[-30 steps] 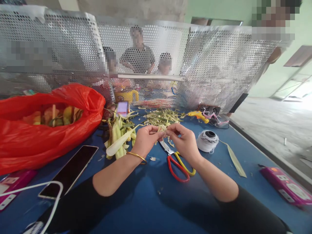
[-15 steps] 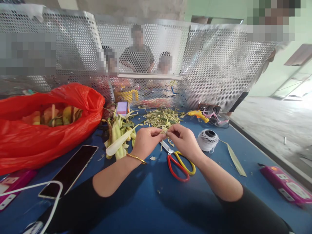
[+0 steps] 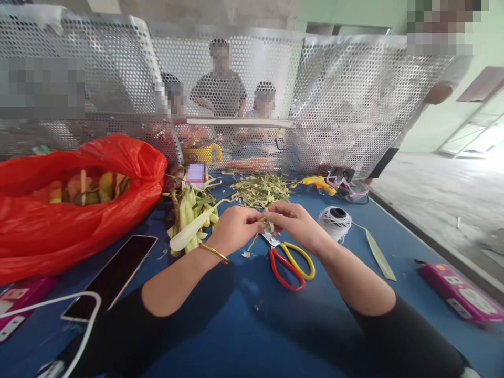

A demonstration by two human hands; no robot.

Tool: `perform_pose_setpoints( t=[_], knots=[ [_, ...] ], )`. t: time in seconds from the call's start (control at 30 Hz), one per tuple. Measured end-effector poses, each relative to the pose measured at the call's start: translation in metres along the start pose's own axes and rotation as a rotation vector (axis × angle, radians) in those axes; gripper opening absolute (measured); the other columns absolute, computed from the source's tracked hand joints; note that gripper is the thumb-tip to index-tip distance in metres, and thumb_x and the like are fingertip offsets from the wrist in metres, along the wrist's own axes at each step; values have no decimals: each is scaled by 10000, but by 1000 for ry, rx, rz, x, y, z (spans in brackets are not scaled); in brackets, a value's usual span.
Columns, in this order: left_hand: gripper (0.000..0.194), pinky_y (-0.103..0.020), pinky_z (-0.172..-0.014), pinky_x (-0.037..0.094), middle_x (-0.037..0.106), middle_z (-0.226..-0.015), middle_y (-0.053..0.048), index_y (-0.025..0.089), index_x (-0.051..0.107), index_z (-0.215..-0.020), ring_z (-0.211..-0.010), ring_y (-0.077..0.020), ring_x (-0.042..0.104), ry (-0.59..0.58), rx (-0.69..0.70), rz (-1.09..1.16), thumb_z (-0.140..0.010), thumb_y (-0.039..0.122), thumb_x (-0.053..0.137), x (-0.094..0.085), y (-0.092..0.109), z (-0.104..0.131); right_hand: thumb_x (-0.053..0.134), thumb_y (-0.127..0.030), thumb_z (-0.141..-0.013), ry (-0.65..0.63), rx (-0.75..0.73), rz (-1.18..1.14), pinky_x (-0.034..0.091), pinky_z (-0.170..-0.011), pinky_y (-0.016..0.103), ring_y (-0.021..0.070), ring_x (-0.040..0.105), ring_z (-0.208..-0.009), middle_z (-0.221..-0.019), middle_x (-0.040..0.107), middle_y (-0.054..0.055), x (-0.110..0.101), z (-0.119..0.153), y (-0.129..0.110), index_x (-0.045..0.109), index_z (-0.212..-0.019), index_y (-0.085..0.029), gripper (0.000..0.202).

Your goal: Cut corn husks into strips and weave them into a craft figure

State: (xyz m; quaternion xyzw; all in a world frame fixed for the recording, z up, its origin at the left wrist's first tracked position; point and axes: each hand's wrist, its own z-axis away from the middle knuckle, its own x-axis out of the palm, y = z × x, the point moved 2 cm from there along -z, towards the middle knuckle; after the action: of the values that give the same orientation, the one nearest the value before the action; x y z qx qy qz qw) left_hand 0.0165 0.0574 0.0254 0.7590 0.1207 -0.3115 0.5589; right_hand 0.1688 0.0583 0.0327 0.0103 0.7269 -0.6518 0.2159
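Note:
My left hand and my right hand meet above the middle of the blue table, fingers closed on a small pale green husk piece with a thin stem hanging below it. Scissors with one red and one yellow handle lie just under my right hand, their blades partly hidden. Beyond my fingers is a heap of shredded green strips. Left of my left hand lie pale green husks. To the right of my right hand stands a spool of white thread.
A red plastic bag and a black phone are at left. A yellow glue gun, clear glasses and a purple case lie at right. People are behind a perforated metal screen.
My right fingers have shifted left over the husk piece and now overlap my left fingertips. The hanging stem has tilted toward the lower left. The view has shifted slightly.

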Motion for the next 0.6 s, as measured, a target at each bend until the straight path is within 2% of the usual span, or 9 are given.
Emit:
perform_pose_setpoints(
  t=[0.17,0.3,0.47,0.6],
  knots=[
    [188,-231,-507,332,575,-505,15,166,679,-598,-503,-116,505,-134,-1,78,-748,216,577,7,-2,1,625,-371,-685,162,-22,11,344,-486,242,92,436,-459,-465,524,-35,-3,-3,9,597,-570,-177,228],
    [186,-228,-511,345,574,-530,19,171,678,-626,-494,-103,468,-265,14,250,-763,222,563,11,-1,1,604,-403,-703,316,-65,-10,314,-473,244,94,419,-441,-435,491,-50,-5,-5,12,613,-611,-181,240],
    [217,-235,-494,313,626,-590,-8,168,716,-678,-500,-99,417,-247,-32,385,-780,300,577,13,-1,2,569,-395,-749,412,-96,37,314,-472,246,100,408,-447,-442,484,-50,-1,-7,18,595,-631,-186,242],
    [270,-246,-529,347,625,-561,-13,168,698,-581,-538,-116,471,-193,-112,419,-713,402,670,18,0,4,575,-364,-749,425,-131,82,316,-480,239,101,406,-485,-481,486,-42,5,-7,20,576,-608,-186,226]
  ],
)
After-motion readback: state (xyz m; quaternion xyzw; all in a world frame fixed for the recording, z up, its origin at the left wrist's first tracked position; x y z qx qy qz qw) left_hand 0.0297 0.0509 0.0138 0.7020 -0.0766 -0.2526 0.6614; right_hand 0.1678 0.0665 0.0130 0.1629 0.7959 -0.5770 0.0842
